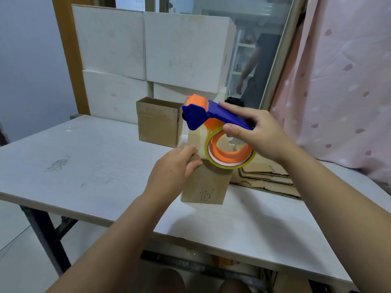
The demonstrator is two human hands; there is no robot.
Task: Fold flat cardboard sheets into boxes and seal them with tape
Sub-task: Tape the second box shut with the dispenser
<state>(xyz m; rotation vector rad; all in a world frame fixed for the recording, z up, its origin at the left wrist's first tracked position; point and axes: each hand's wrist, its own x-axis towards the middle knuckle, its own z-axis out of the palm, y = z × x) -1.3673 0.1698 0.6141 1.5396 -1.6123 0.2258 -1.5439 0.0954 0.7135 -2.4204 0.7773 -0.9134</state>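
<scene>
Now, right hand (261, 134) grips tape dispenser (213, 115), nose aimed leftward, left hand (171, 172) gripping box (206, 185)

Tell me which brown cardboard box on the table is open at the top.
The back box, beside the white cartons, stands open-topped; the near box, held by the left hand, has its flaps closed.
</scene>
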